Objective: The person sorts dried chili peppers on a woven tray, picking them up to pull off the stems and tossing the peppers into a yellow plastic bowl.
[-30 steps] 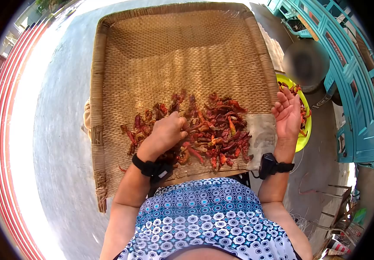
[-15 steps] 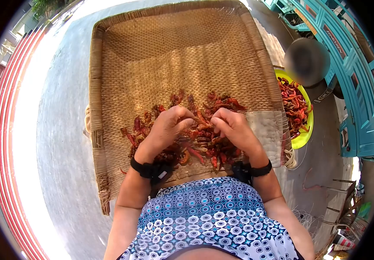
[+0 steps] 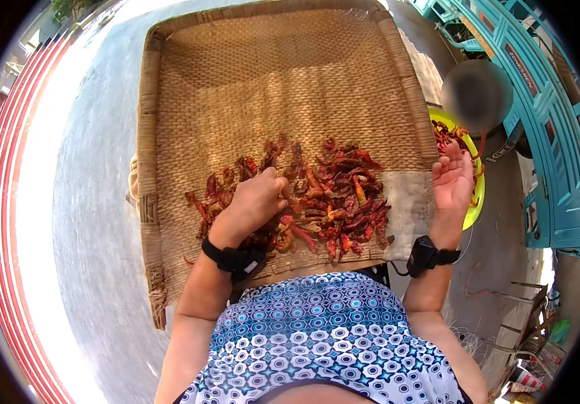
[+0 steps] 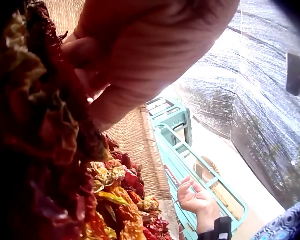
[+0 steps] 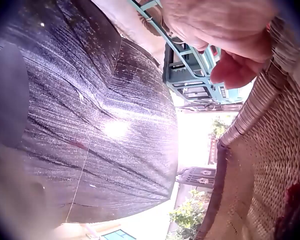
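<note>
Dried red chili peppers (image 3: 350,202) lie in a loose heap on the near half of a woven tray (image 3: 270,114). Over the heap's left part is my left hand (image 3: 255,202), its fingers curled down among the peppers. In the left wrist view that hand (image 4: 150,50) is close above crumpled peppers (image 4: 120,205); I cannot tell what its fingers hold. My right hand (image 3: 453,182) is raised past the tray's right edge, palm up and fingers loosely bent, with nothing visible in it. Behind it stands a yellow basin (image 3: 480,192) of chili peppers, partly covered by the hand.
The tray has a raised rim (image 3: 150,121) and a pale patch (image 3: 408,209) at its right. A turquoise vehicle frame (image 3: 539,121) stands to the right. Loose wire and a metal rack (image 3: 535,323) are at lower right. Grey ground (image 3: 95,202) stretches to the left.
Half a second ago both hands were together over the peppers. The right hand has since swung right to the basin and opened. My left hand has stayed over the heap.
</note>
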Demonstrator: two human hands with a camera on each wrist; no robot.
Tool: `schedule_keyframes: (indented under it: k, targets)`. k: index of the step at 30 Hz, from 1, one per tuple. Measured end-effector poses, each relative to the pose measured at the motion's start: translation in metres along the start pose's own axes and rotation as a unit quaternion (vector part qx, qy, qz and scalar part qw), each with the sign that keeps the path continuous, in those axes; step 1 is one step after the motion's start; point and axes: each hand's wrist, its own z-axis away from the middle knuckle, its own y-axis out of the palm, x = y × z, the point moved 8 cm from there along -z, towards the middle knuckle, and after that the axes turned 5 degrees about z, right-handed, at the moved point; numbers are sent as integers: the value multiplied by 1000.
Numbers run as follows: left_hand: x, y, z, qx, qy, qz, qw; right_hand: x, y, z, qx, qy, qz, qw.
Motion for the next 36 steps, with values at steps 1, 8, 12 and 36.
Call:
schedule_keyframes:
  k: [1, 8, 12, 36]
  targets:
    - [-3, -4, -1, -15, 5, 15, 1000, -11, 13, 8, 28, 25, 31, 999]
    - [-20, -14, -5, -43, 40, 185, 981, -84, 135, 115, 405, 45, 503, 762]
    - [-19, -15, -6, -32, 13, 294, 955, -105, 146, 129, 455, 50, 489, 743]
    - [-21, -3, -7, 9, 12, 326, 945, -82, 123, 100, 374, -7, 463, 804]
